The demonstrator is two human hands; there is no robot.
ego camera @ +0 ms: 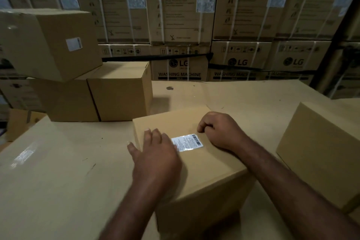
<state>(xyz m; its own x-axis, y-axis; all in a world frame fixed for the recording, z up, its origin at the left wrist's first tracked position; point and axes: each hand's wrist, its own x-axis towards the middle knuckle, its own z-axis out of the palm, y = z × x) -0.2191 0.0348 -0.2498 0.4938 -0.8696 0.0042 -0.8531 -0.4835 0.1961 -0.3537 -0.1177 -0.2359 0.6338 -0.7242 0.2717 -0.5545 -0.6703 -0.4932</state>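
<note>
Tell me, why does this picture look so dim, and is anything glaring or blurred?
Head view: dim light; the label on the box glares white, as does the tape strip at left; the left hand is motion-blurred, the right hand sharper; the wide lens bows the stacked cartons near the edges.

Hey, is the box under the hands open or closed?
Closed. The box has a flat, unbroken top with a white label lying on it, and the left hand rests flat on it.
</note>
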